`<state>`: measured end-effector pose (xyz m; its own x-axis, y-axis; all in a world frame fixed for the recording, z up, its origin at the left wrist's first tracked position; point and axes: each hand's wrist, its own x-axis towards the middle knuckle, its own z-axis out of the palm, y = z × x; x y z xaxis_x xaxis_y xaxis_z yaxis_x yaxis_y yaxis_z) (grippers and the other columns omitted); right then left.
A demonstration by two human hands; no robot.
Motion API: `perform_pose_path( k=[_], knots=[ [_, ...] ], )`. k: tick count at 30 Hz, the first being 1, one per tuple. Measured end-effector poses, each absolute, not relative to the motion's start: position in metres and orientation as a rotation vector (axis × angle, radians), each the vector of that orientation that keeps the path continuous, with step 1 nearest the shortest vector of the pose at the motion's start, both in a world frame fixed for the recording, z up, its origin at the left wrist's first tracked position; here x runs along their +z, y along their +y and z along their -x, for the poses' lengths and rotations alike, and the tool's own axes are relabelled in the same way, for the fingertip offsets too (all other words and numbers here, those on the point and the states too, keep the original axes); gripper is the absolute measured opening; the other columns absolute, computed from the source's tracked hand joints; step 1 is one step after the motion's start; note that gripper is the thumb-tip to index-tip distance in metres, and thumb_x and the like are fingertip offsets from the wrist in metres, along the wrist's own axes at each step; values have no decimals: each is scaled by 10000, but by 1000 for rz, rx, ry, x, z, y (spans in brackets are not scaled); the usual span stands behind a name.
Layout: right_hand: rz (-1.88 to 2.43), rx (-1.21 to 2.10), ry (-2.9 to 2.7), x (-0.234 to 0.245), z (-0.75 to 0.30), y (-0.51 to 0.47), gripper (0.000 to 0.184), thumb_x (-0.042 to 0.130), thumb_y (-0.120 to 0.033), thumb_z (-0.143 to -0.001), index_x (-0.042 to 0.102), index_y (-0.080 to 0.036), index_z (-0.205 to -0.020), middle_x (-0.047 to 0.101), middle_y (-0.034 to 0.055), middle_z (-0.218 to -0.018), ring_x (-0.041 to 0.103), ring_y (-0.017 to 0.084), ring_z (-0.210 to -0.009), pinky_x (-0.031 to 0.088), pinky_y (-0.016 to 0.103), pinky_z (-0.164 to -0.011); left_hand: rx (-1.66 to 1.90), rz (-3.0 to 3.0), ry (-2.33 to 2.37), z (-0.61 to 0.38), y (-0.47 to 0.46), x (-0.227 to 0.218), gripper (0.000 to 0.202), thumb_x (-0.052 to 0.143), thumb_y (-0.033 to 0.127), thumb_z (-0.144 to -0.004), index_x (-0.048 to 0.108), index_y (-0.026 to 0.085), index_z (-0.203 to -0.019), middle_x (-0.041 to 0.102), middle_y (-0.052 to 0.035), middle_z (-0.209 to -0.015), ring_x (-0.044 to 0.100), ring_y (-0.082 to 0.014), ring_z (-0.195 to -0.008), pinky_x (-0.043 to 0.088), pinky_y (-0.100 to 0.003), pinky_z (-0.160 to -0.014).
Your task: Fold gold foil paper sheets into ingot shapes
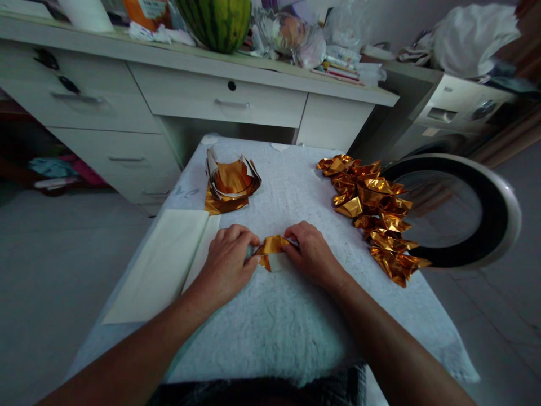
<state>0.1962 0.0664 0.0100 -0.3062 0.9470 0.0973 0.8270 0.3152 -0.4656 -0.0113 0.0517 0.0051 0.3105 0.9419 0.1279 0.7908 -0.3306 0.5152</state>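
Between my two hands is a small piece of gold foil paper (274, 244), partly folded, with a pale underside showing at its lower edge. My left hand (231, 256) pinches its left end between thumb and fingers. The right end is gripped by my right hand (311, 252), thumb and fingers closed on it. Beyond my left hand sits a curled stack of gold paper sheets (233, 180) with pale backs. A long heap of folded gold foil pieces (372, 214) lies to the right. Cream paper sheets (163, 265) lie flat at the left.
A pale cloth (291, 321) covers the table. White drawers (220, 98) stand behind, their top holding a watermelon (217, 22), a glass bowl (281, 31) and plastic bags. At the right, a washing machine's round door (502, 214) hangs open close to the table's edge.
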Motion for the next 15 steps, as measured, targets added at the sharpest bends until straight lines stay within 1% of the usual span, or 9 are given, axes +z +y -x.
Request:
perform_pose_path(
  k=[4,6,9,11,12,15],
  knots=[
    [1580,495,-2215,11,-194,65,17,607,-171,-855,608,-164,-870,599,54,-881,520,181,-842,395,322,-796,584,-2215,1437,9,52,8,138,556,151,-824,585,208,-946,589,-59,-1028,511,-260,-1001,425,-440,-902],
    [1570,541,-2167,12,-194,64,43,612,-141,-826,582,-171,-827,595,33,-830,515,167,-794,390,307,-756,588,-2190,1399,8,51,11,126,554,155,-829,579,210,-939,597,-54,-1016,521,-256,-997,428,-433,-891],
    [1528,717,-2042,14,-196,63,79,584,-122,-811,544,-189,-806,559,-20,-714,496,132,-677,373,268,-659,623,-2129,1341,7,50,16,80,560,198,-849,582,222,-922,609,-42,-1015,537,-248,-1007,430,-427,-895],
    [1468,857,-1935,15,-198,62,56,563,-150,-826,535,-198,-821,530,-43,-673,476,115,-618,360,248,-601,668,-2079,1288,7,50,19,63,524,228,-883,583,224,-903,619,-34,-999,556,-230,-996,439,-406,-891],
    [1434,923,-1879,15,-199,62,43,563,-170,-830,533,-200,-826,519,-48,-665,467,110,-602,354,241,-579,696,-2048,1273,7,50,20,90,497,242,-902,584,222,-892,625,-30,-972,571,-218,-965,447,-388,-870],
    [1352,1101,-1709,13,-200,63,70,586,-232,-823,521,-205,-823,488,-56,-649,441,104,-575,340,231,-534,752,-1934,1294,7,51,21,165,450,258,-927,596,212,-861,638,-13,-868,603,-188,-834,463,-336,-770]
  ],
)
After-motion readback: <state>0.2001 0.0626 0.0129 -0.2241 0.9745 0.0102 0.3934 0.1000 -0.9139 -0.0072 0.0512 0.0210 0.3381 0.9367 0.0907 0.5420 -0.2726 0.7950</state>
